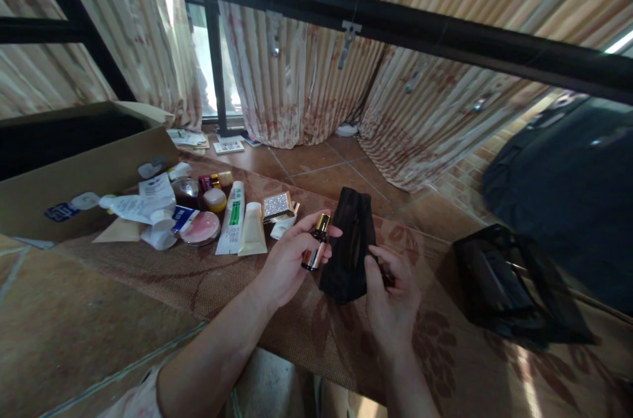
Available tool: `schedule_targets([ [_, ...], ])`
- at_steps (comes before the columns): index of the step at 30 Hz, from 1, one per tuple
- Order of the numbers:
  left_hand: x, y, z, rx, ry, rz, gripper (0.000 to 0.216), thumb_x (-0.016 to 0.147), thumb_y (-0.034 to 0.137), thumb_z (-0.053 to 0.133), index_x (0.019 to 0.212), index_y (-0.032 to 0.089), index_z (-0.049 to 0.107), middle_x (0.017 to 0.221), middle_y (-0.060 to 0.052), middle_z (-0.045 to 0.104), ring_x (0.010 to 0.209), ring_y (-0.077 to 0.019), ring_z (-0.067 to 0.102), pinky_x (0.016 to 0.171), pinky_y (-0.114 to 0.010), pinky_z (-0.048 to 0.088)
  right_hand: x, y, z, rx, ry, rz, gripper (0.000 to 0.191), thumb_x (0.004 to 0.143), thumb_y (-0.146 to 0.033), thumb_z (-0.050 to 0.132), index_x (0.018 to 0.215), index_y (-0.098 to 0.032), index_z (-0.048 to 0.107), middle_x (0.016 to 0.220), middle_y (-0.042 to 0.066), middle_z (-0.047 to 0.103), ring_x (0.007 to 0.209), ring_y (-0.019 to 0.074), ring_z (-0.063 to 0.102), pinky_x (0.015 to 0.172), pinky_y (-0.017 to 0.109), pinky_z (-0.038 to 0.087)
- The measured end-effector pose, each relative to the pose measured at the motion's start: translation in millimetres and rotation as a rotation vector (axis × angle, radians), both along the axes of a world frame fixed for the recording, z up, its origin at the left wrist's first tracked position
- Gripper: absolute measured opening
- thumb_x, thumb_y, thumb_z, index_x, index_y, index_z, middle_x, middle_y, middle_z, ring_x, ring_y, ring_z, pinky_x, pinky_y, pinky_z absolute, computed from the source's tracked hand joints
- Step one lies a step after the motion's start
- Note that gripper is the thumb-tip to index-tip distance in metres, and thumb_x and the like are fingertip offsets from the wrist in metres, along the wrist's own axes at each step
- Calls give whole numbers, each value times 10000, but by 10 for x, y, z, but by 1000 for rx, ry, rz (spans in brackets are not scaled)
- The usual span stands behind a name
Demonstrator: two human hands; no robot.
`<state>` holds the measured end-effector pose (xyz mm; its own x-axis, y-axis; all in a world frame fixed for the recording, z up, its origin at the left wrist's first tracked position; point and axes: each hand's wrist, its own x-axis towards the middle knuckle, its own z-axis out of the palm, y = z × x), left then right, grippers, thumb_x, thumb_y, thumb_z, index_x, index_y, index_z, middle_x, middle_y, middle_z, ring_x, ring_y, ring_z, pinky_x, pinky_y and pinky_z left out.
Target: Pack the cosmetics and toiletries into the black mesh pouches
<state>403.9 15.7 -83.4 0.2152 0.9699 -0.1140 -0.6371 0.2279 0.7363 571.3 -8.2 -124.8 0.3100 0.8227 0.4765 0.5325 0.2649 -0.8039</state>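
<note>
A small dark bottle with a gold cap (321, 227) is held in my left hand (291, 260), thumb across its side, standing nearly upright. Just right of it lies a black pouch (346, 273) with an opening along its middle. My right hand (393, 289) pinches the pouch's right edge between thumb and fingers. Left of the hands are a cream tube (253, 230), a white and green tube (232, 220) and a glittery square compact (277, 206). A round pink compact (200, 228) lies farther left, among jars and more tubes.
An open cardboard box (99, 174) stands at the left. On the right sits a black see-through bag (509, 286), near a large dark covered shape (568, 187). A patterned brown cloth (217, 293) lies under the items. Dark bars (297, 2) cross in front of the curtains (306, 88).
</note>
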Motion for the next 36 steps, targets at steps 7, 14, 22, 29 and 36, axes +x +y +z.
schedule_targets([
  [7, 12, -19, -34, 234, 206, 25, 499, 707, 96, 567, 1195, 196, 597, 968, -40, 671, 714, -112, 559, 674, -259, 416, -3, -6, 2, -2, 19, 14, 182, 862, -300, 586, 984, -214, 690, 1012, 56, 638, 888, 178, 596, 769, 326, 483],
  [14, 19, -35, -53, 358, 274, 3, 384, 801, 151, 585, 1183, 191, 597, 950, -36, 648, 745, -116, 563, 712, -264, 444, -3, 2, 8, -9, 3, 1, 182, 859, -301, 584, 976, -212, 691, 1009, 54, 643, 880, 174, 596, 772, 324, 480],
  [22, 1, -26, -96, 468, 300, -13, 296, 901, 260, 553, 1188, 192, 586, 936, -37, 629, 752, -107, 557, 703, -241, 443, -10, -5, 33, 0, -23, -5, 173, 860, -289, 579, 968, -213, 690, 1016, 57, 648, 918, 183, 605, 779, 323, 478],
  [29, -9, -32, -58, 582, 397, 62, 232, 918, 260, 537, 1124, 191, 618, 920, -38, 645, 836, -129, 583, 781, -258, 460, -9, 10, -13, -19, 26, 6, 191, 855, -314, 582, 976, -215, 693, 1021, 65, 654, 904, 188, 613, 789, 341, 488],
  [36, -35, -41, -81, 669, 521, 134, 216, 837, 203, 656, 1051, 213, 685, 1035, -51, 696, 972, -172, 620, 878, -305, 461, -20, 2, 8, -18, 44, 14, 194, 852, -314, 581, 971, -210, 693, 1018, 67, 649, 868, 175, 607, 761, 325, 494],
])
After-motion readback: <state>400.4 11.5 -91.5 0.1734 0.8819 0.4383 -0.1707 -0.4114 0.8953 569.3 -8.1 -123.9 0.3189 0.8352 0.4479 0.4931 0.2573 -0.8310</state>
